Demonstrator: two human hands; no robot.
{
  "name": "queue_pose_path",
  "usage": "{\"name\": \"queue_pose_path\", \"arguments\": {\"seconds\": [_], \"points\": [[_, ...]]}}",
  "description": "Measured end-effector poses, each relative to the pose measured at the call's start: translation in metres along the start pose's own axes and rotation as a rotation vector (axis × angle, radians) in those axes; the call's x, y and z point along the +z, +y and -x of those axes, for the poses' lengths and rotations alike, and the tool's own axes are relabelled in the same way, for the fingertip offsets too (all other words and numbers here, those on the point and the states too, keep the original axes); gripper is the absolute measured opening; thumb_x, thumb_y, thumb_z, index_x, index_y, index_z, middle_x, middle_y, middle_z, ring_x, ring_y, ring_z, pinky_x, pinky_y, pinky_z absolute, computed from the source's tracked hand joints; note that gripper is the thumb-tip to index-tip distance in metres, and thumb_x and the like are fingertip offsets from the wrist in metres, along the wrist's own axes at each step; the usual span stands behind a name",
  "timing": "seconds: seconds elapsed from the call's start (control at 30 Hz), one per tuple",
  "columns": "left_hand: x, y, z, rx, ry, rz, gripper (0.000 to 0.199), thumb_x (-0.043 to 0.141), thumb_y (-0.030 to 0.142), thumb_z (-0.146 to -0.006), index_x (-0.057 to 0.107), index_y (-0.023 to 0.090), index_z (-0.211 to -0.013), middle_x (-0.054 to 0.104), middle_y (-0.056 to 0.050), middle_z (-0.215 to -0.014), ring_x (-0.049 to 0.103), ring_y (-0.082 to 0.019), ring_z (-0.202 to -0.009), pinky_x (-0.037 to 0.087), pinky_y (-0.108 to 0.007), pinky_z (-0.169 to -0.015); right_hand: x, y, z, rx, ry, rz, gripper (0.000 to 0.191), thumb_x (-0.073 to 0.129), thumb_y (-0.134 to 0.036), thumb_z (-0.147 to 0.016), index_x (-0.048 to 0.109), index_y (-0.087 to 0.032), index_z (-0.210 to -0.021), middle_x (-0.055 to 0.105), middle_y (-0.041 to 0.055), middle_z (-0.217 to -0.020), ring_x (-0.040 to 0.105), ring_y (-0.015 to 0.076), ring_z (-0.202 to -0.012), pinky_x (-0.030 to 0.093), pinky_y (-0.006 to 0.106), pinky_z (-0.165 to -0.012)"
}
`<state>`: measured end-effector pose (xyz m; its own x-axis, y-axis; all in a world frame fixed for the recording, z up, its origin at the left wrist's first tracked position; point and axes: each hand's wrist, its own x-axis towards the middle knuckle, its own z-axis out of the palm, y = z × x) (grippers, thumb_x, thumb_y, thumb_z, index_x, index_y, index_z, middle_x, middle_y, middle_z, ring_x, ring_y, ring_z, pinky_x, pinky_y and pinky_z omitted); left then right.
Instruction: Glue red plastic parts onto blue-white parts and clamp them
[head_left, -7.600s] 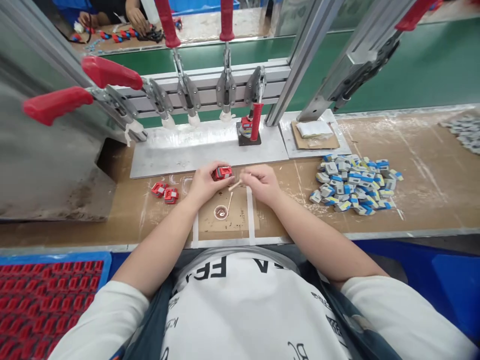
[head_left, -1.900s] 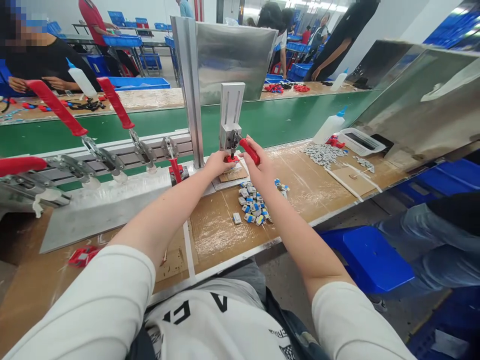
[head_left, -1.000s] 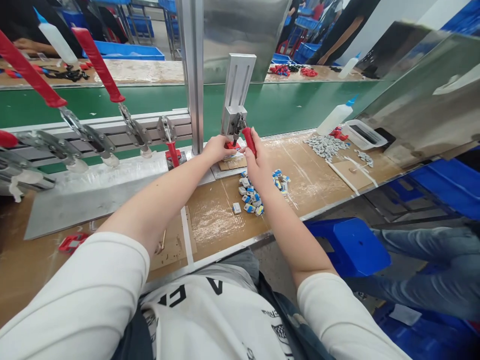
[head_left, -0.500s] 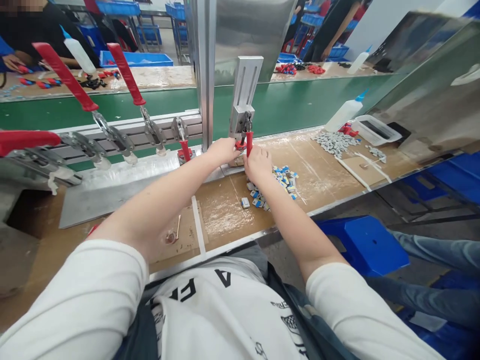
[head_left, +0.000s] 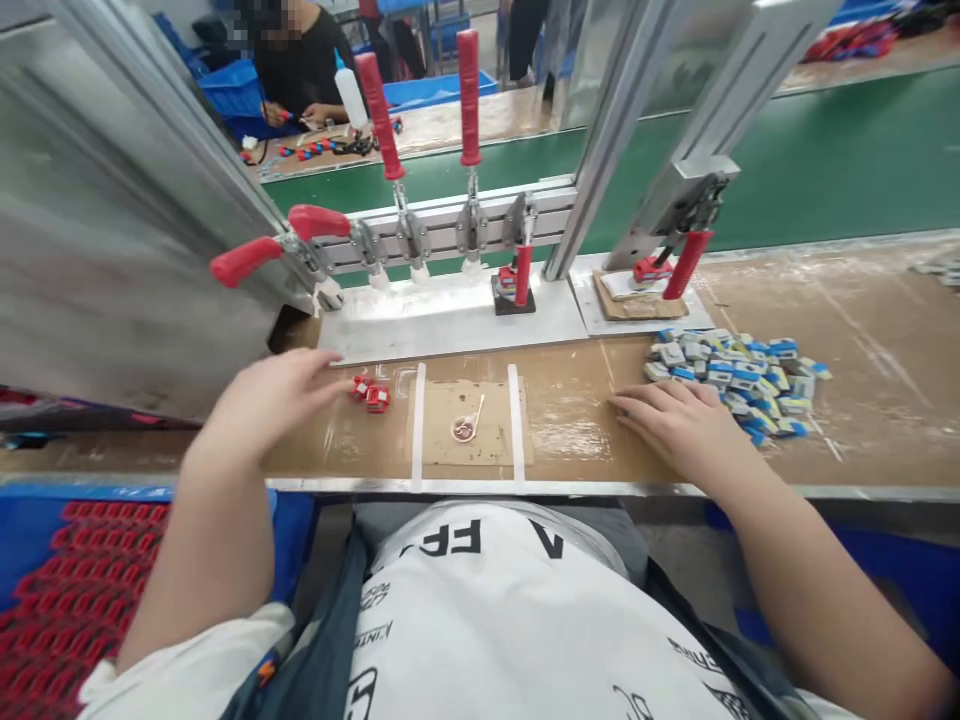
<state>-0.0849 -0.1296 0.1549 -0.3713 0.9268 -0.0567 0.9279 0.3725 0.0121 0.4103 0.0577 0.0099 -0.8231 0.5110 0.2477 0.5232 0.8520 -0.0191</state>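
Note:
My left hand (head_left: pixel 281 400) is over the left part of the brown work table (head_left: pixel 570 440), fingers apart, its fingertips beside a few small red parts (head_left: pixel 376 398). On the right, my right hand (head_left: pixel 679 425) lies with spread fingers at the near left edge of a pile of blue, white and yellow blocks (head_left: pixel 739 375); nothing shows in its grasp. Beyond it, a toggle clamp with a red handle (head_left: pixel 688 265) presses on a red part (head_left: pixel 651 270) over a cardboard pad. Another clamp (head_left: pixel 523 275) stands down over a red part on a black base (head_left: pixel 514 300).
Several red-handled clamps (head_left: pixel 469 100) line a metal rail. Between white tape strips lies cardboard with a small round dish (head_left: pixel 464 429) and stick. A blue bin of red parts (head_left: pixel 97 560) is at lower left. Across the green belt (head_left: pixel 847 170) a person works near a bottle (head_left: pixel 350 97).
The view has swung left. Both hands have left the right-hand clamp: my left hand has moved to the red parts, my right hand back to the block pile.

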Motion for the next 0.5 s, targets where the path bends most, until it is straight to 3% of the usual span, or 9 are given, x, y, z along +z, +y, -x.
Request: {"name": "queue_pose_path", "arguments": {"seconds": [0.13,0.23,0.37,0.5], "points": [[0.073,-0.003,0.012,-0.043,-0.016,0.175,0.065,0.07,0.072,-0.085,0.063,0.042,-0.143,0.064,-0.002,-0.15,0.069,-0.034,-0.122,0.058,-0.045,-0.094,0.017,0.005,-0.034,-0.089,-0.035,-0.079,0.043,0.045,-0.008,-0.1,0.078,-0.025,-0.121,0.074,0.0135,-0.116,0.065,0.0321,-0.101,0.051,0.046,-0.088],[0.11,0.009,0.017,-0.021,0.097,0.22,0.05,0.072,0.061,-0.089,0.068,0.039,-0.135,0.064,-0.005,-0.148,0.063,-0.035,-0.131,0.057,-0.046,-0.101,0.021,-0.011,-0.075,-0.124,-0.015,-0.135,0.041,0.042,-0.007,-0.1,0.077,-0.021,-0.117,0.074,0.015,-0.113,0.065,0.0309,-0.098,0.053,0.044,-0.089],[0.136,0.012,0.018,0.0,0.261,0.339,0.036,0.072,0.047,-0.092,0.073,0.036,-0.127,0.065,-0.005,-0.142,0.061,-0.032,-0.131,0.051,-0.046,-0.114,0.013,-0.059,-0.117,-0.143,0.048,-0.283,0.028,0.047,-0.027,-0.108,0.073,-0.019,-0.11,0.072,0.0146,-0.103,0.066,0.0295,-0.097,0.051,0.04,-0.086],[0.147,0.012,0.015,0.075,0.285,0.48,0.037,0.072,0.045,-0.093,0.075,0.035,-0.128,0.06,-0.005,-0.152,0.057,-0.029,-0.139,0.045,-0.044,-0.122,0.004,-0.105,-0.135,-0.223,-0.178,-0.379,0.038,0.054,-0.049,-0.108,0.065,-0.021,-0.085,0.069,0.0068,-0.082,0.062,0.0226,-0.075,0.037,0.033,-0.066]]}}
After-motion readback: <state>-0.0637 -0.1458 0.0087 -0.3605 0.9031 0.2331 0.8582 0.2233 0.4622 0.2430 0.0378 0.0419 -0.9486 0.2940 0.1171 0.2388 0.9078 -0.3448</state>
